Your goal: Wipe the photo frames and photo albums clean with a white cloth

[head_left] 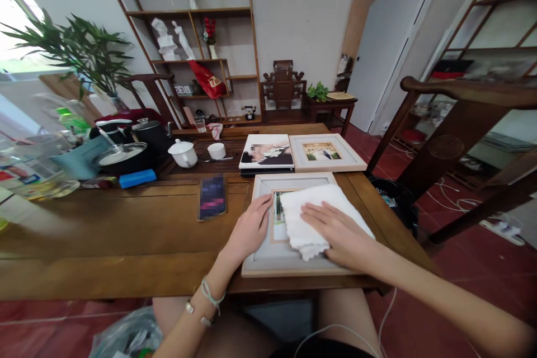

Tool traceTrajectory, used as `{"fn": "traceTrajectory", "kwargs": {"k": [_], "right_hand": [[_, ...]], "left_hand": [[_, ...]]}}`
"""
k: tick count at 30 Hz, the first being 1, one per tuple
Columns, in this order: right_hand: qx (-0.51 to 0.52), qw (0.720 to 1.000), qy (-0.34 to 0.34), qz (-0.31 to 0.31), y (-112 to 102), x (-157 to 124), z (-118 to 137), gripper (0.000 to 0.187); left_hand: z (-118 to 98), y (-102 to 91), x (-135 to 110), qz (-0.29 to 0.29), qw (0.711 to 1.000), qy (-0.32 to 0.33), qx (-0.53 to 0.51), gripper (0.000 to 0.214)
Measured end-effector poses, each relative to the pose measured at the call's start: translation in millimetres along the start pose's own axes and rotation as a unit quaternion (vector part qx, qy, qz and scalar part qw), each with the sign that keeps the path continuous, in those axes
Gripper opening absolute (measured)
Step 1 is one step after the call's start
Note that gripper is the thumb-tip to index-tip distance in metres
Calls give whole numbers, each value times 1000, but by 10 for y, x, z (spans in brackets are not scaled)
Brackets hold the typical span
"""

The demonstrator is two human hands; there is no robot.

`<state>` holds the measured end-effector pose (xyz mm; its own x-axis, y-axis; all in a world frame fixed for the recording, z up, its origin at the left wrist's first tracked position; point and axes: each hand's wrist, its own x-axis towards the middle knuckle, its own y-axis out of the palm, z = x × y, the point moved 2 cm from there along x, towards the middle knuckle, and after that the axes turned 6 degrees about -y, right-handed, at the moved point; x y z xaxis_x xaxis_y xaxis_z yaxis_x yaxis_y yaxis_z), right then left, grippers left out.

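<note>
A pale wooden picture frame (268, 260) lies flat at the near edge of the wooden table (126, 235). My left hand (250, 229) rests flat on its left border, fingers stretched out. My right hand (338, 232) presses flat on a folded white cloth (304, 215) that covers most of the frame's glass. Only a strip of the photo shows beside the cloth.
Two more framed pictures (327, 152) (267, 151) lie further back. A phone (212, 197) lies left of the frame. A white teapot (183, 154), cup (216, 150), black pots (126, 158) and bottles stand at the left. A dark wooden chair (461, 123) is at the right.
</note>
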<state>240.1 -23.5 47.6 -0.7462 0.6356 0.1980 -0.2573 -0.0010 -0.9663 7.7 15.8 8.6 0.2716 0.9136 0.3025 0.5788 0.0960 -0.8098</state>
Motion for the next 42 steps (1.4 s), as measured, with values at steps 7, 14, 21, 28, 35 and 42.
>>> {"fn": "traceTrajectory", "kwargs": {"k": [7, 14, 21, 28, 35, 42], "right_hand": [[-10, 981, 65, -180, -16, 289, -666, 80], [-83, 987, 124, -55, -22, 701, -688, 62], [-56, 991, 102, 67, -84, 333, -104, 60], [26, 993, 51, 107, -274, -297, 540, 74], [-10, 998, 56, 35, -72, -87, -14, 79], [-60, 992, 95, -58, -87, 459, -653, 77]], "left_hand": [[-15, -10, -3, 4, 1000, -6, 3, 40], [-31, -31, -3, 7, 1000, -5, 7, 39], [16, 19, 4, 7, 1000, -2, 4, 40], [3, 5, 1, 4, 1000, 6, 9, 41], [-3, -9, 10, 9, 1000, 6, 11, 40], [0, -13, 9, 8, 1000, -4, 6, 39]]}}
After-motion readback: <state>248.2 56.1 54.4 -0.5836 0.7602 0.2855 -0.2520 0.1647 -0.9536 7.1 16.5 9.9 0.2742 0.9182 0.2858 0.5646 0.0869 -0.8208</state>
